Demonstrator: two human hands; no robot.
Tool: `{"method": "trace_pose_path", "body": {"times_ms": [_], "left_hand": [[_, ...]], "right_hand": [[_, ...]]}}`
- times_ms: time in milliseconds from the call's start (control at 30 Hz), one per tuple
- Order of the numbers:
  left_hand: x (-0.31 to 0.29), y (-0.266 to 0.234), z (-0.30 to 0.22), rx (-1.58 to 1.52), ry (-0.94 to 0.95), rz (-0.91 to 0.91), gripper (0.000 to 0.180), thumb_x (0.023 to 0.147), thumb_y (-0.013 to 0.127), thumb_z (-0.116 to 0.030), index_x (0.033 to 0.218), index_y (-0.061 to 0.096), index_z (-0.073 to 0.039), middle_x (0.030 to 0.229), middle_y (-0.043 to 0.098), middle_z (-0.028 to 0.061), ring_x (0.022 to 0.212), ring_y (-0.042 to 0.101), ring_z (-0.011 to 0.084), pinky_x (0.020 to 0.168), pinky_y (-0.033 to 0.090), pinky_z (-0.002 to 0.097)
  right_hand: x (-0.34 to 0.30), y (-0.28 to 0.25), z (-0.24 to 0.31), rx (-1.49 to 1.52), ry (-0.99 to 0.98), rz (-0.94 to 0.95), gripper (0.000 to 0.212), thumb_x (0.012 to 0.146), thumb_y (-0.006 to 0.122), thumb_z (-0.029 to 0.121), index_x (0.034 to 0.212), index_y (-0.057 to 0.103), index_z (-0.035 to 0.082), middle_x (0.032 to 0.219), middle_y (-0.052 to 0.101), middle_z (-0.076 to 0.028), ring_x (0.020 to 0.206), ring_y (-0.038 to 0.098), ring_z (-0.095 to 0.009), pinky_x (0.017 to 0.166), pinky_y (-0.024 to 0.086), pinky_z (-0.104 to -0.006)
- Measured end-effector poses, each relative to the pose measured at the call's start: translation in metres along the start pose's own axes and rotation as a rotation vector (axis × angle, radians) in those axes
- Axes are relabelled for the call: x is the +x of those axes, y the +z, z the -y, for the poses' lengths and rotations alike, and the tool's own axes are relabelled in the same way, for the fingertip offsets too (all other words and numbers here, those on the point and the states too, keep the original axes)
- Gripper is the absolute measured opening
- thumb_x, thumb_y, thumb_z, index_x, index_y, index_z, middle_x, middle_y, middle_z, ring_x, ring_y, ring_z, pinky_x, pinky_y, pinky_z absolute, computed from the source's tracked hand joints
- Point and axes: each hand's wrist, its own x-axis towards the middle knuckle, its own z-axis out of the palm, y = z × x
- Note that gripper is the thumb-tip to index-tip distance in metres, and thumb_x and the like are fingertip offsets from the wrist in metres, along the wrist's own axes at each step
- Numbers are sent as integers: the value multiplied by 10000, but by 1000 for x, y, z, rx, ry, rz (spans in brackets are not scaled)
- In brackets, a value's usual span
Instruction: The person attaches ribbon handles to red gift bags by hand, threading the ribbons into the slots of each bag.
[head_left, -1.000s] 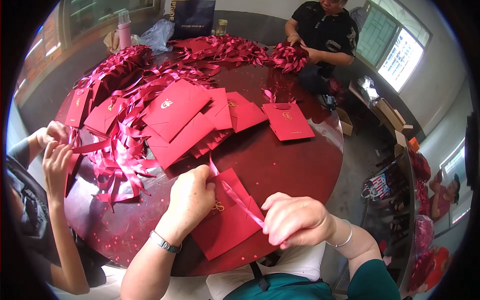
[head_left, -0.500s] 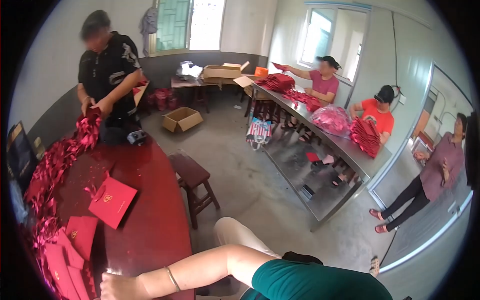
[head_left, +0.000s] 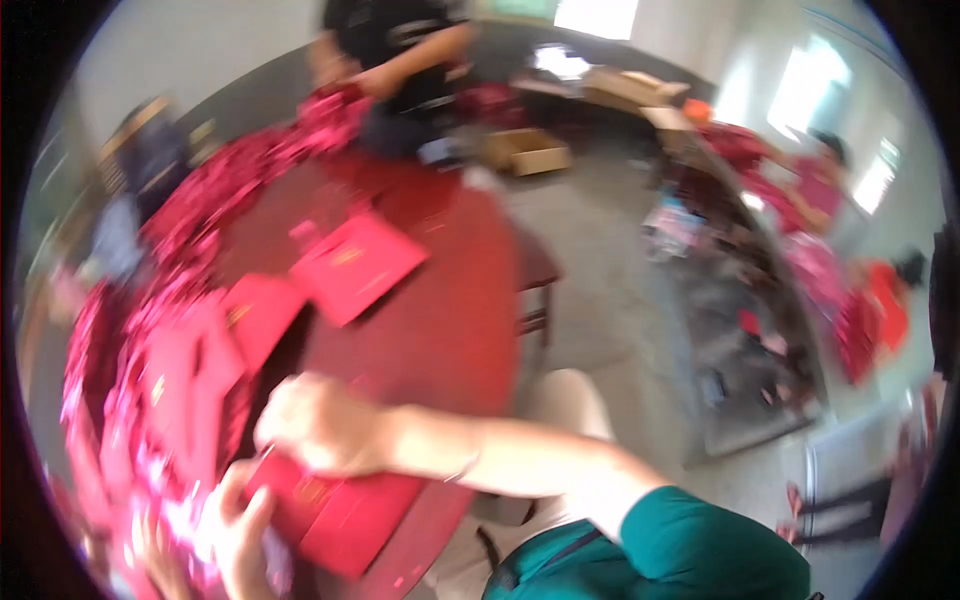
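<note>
Head view, blurred by motion: a person with a green sleeve sat at a round, glossy dark-red table [head_left: 450, 270], both bare hands at the lower left around one red paper bag [head_left: 350, 525]. That bag lay flat near the table's edge, below the right hand and to the right of the left hand. The right hand [head_left: 320, 425], a thin bracelet [head_left: 465, 466] at its wrist, reached across from the right and rested over the bag's upper edge, fingers curled into a loose fist; whether they pinched a ribbon or the bag itself could not be told. The left hand [head_left: 238, 520] came up from the lower edge, thumb and fingers parted and close against the bag's left edge; the blur hid whether they gripped it. Just to the left of it showed another person's hand [head_left: 152, 550]. Beyond the hands, more red bags [head_left: 190, 385] lay overlapping, and one separate bag [head_left: 360, 268] lay farther up the table, well apart from both hands. A mass of shiny red ribbons [head_left: 245, 180] curved along the far left side. Across the table stood a co-worker in black [head_left: 395, 30], hands at the ribbons. An open cardboard box [head_left: 540, 158] sat on the floor beyond.
</note>
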Motion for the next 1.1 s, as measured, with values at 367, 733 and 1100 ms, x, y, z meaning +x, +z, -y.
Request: {"method": "trace_pose_path", "body": {"times_ms": [367, 733, 1100], "left_hand": [[-5, -11, -4, -227, -228, 30, 188, 840, 607, -48, 1019, 618, 8, 920, 624, 12, 876, 562, 90, 810, 454, 244], [-1, -9, -4, -24, -202, -21, 186, 807, 682, -50, 967, 637, 35, 819, 644, 30, 768, 571, 72, 698, 485, 248], [-5, 12, 1, 292, 138, -225, 207, 759, 700, -5, 953, 643, 42, 803, 624, 23, 751, 552, 51, 666, 474, 241]], "right_hand": [[14, -6, 32, -171, -22, 13, 183, 780, 720, 23, 951, 663, 51, 761, 666, -57, 629, 618, -211, 579, 420, -321], [6, 7, 40, -257, -18, 225, 150, 713, 754, 65, 830, 661, 84, 682, 622, -31, 593, 594, -206, 580, 413, -324], [6, 11, 45, -277, 24, 215, 110, 699, 713, 38, 713, 616, 88, 603, 575, -33, 518, 548, -222, 533, 399, -333]]}}
